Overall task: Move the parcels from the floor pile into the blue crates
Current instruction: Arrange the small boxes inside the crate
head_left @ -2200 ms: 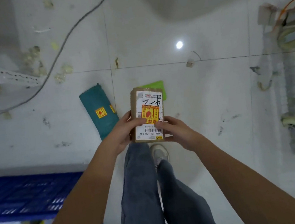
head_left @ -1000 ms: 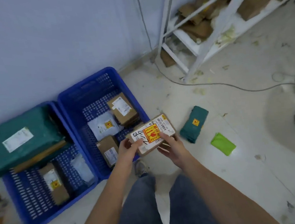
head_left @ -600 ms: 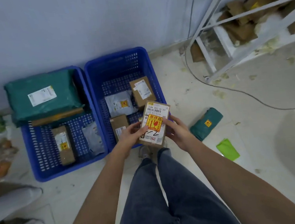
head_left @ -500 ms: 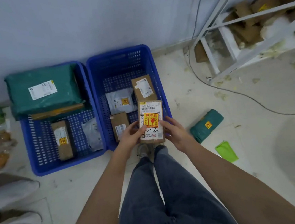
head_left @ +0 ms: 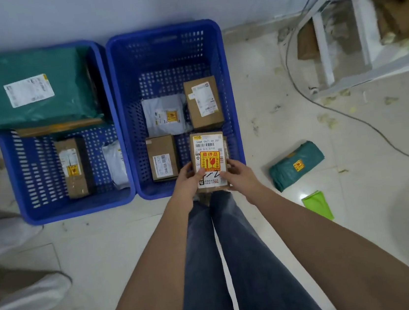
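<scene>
A small brown cardboard parcel with a white shipping label and a yellow-and-red fragile sticker (head_left: 209, 160) is held label-up over the near right corner of the right-hand blue perforated plastic crate (head_left: 228, 95), its near end reaching out past the crate's front rim. Both hands are clamped on it: the left hand (head_left: 185, 183) grips the near left edge with the thumb laid across the label, and the right hand (head_left: 239, 177) grips the near right edge, its thumb also on top. Inside this crate lie a brown cardboard box with a white label (head_left: 203, 102) towards the far right, a pale grey plastic mailer bag (head_left: 164, 116) just left of it, and a smaller brown cardboard box (head_left: 162, 157) just left of the held parcel. The left-hand blue perforated plastic crate (head_left: 76, 209) stands touching the first, side by side against the pale wall; a large dark green plastic mailer with a white label (head_left: 30, 88) lies across its far end, and lower in it are a narrow brown box with a yellow sticker (head_left: 72, 168) and a small grey bag (head_left: 116, 165). On the pale tiled floor (head_left: 106, 244) to the right of the hands lie a rolled dark green mailer bag (head_left: 297, 165) and, nearer, a bright green flat packet (head_left: 317, 205). A white metal shelf frame (head_left: 324, 45) holding brown boxes stands at the upper right, with a dark cable (head_left: 347, 114) trailing over the floor. The person's legs in blue jeans (head_left: 237, 266) fill the bottom centre.
</scene>
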